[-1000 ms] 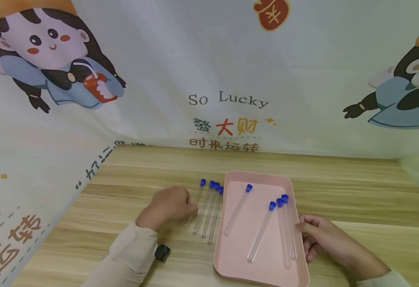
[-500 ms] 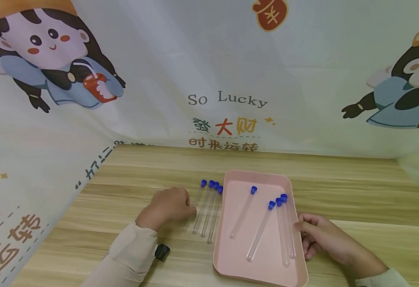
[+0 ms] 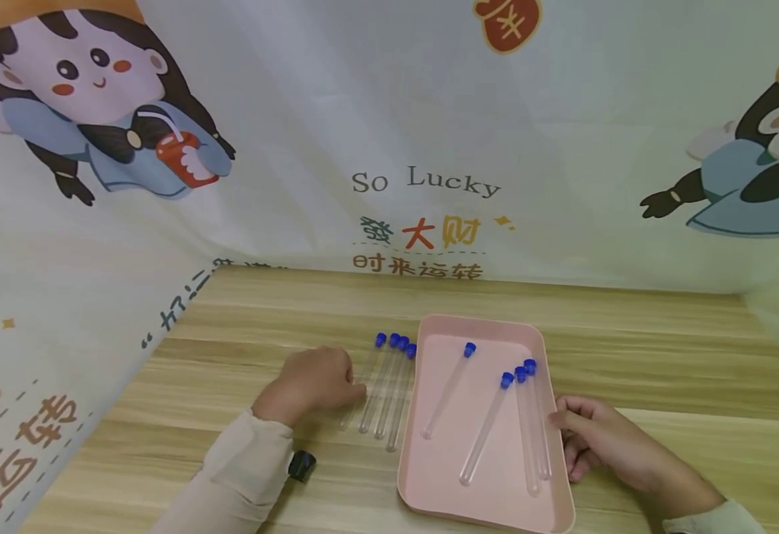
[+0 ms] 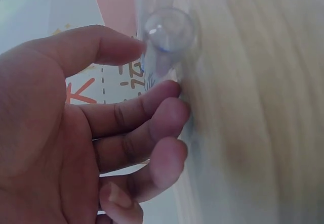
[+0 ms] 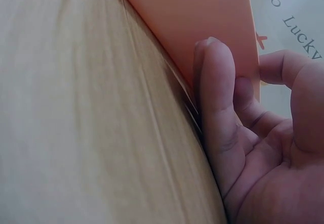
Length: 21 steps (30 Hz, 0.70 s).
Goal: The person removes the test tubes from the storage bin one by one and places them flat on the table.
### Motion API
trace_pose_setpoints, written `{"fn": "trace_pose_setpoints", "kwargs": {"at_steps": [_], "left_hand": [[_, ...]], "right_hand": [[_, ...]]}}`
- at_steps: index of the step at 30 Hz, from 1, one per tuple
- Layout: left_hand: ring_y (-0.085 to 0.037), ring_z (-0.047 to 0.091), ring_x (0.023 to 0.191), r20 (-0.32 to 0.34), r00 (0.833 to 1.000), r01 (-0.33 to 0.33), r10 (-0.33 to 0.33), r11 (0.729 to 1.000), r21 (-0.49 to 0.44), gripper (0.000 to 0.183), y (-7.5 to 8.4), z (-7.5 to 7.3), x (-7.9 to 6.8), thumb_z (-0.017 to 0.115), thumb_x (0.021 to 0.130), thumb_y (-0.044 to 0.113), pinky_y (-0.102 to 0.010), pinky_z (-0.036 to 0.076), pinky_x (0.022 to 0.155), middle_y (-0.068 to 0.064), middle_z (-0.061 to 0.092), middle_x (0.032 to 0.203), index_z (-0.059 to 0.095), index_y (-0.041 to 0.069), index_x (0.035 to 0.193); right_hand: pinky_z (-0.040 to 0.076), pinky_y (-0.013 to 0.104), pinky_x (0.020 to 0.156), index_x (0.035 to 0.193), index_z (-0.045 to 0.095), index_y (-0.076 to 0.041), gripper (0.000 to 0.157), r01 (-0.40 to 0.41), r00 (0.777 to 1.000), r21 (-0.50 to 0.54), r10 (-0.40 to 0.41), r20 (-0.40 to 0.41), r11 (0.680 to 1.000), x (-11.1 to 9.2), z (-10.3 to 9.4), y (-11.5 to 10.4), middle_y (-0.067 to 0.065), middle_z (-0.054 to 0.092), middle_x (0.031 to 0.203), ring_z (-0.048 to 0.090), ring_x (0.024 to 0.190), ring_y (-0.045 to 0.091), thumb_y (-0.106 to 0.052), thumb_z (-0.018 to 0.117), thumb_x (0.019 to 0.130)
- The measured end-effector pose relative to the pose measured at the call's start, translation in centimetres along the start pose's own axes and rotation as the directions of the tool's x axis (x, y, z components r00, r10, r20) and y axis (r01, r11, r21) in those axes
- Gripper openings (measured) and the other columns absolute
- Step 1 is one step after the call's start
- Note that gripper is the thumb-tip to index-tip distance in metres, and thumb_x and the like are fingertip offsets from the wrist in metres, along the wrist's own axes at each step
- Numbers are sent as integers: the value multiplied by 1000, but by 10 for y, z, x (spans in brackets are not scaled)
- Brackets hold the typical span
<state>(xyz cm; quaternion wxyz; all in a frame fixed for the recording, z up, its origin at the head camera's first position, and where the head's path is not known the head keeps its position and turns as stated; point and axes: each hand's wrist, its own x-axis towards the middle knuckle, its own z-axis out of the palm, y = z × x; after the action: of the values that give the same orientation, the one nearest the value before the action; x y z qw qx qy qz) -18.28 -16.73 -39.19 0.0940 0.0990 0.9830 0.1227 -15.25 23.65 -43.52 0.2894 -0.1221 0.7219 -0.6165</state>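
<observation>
Four capped tubes point(image 3: 486, 432) in tray point(image 3: 429, 482), four more tubes point(image 3: 392, 389) beside it on desk point(image 3: 630, 334): halfway, I judge. My right hand point(image 3: 603, 437) pinches tray wall; left hand point(image 3: 312, 382) loosely curved, gripping nothing.

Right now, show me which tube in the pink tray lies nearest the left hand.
The leftmost tube in the pink tray: it lies apart, toward the left hand; the other three lie farther right.
</observation>
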Motion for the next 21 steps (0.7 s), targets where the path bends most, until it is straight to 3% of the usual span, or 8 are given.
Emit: {"fn": "trace_pose_setpoints", "kwargs": {"at_steps": [5, 10, 16, 21], "left_hand": [[-9, 26, 48, -21, 999, 30, -29, 1000, 9, 47, -1, -1, 2, 62, 86, 38, -28, 23, 46, 10, 27, 48, 37, 21, 49], [-12, 47, 57, -107, 993, 43, -40, 999, 20, 32, 2, -6, 3, 61, 90, 37, -32, 36, 54, 7, 51, 61, 54, 20, 64], [-13, 51, 57, -204, 979, 2, 0, 1000, 12, 19, 15, -9, 2, 64, 90, 33, -31, 38, 51, 7, 58, 66, 60, 22, 75], [-11, 48, 53, -295, 952, -75, 80, 997, 30, 12, 30, -8, -5, 65, 88, 27, -29, 36, 46, 9, 55, 63, 63, 22, 78]], "right_hand": [[56, 28, 54, 85, 51, -15, 17, -4, 1000, 0, 4, -6, 1000, 0, 1, 1, -2, 61, 72, 62, 58, 9, -18, 49, 102], [56, 28, 54, 84, 51, -16, 18, -2, 1000, 0, 2, -4, 1000, 1, 1, 0, -2, 62, 71, 62, 58, 9, -18, 49, 102], [56, 28, 54, 83, 50, -16, 19, 5, 1000, -1, -5, -4, 1000, 1, 1, -1, -2, 62, 71, 62, 58, 9, -17, 49, 102], [55, 28, 53, 83, 50, -16, 19, 3, 1000, -1, -3, -6, 1000, 1, 1, -1, -2, 62, 71, 62, 57, 9, -17, 49, 101]]}}
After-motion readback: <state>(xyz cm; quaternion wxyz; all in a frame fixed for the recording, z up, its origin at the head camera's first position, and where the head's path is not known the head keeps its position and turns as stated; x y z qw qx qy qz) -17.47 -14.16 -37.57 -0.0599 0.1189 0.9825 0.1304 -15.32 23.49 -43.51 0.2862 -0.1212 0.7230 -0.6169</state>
